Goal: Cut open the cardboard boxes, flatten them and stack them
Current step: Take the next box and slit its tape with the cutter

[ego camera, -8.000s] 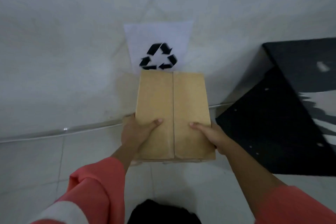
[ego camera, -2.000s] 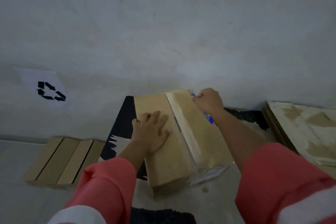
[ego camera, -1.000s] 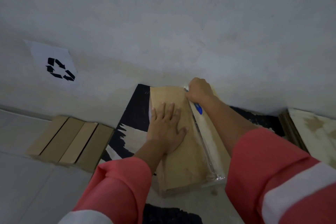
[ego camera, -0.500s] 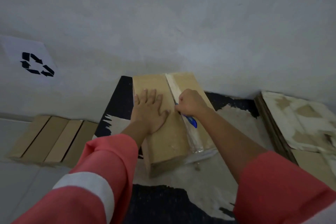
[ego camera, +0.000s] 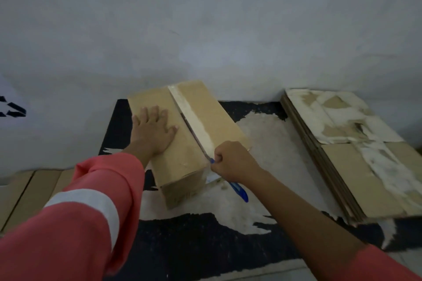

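Note:
A brown cardboard box (ego camera: pixel 212 118) lies on a black and white mat (ego camera: pixel 262 141), a strip of clear tape running along its top seam. My left hand (ego camera: pixel 153 131) presses flat on the box's left top flap, fingers spread. My right hand (ego camera: pixel 230 159) grips a blue box cutter (ego camera: pixel 238 190) at the near end of the seam, at the box's front edge. A dark slit shows along the seam behind the blade.
A stack of flattened cardboard (ego camera: pixel 356 150) with torn white patches lies at the right on the mat. More cardboard boxes (ego camera: pixel 25 191) sit on the floor at the left. A grey wall (ego camera: pixel 205 18) stands just behind the box, with a recycling sign (ego camera: pixel 11 109) at left.
My right hand has drawn the cutter along the taped seam from the far end to the near edge of the box. My left hand has stayed pressed on the left flap.

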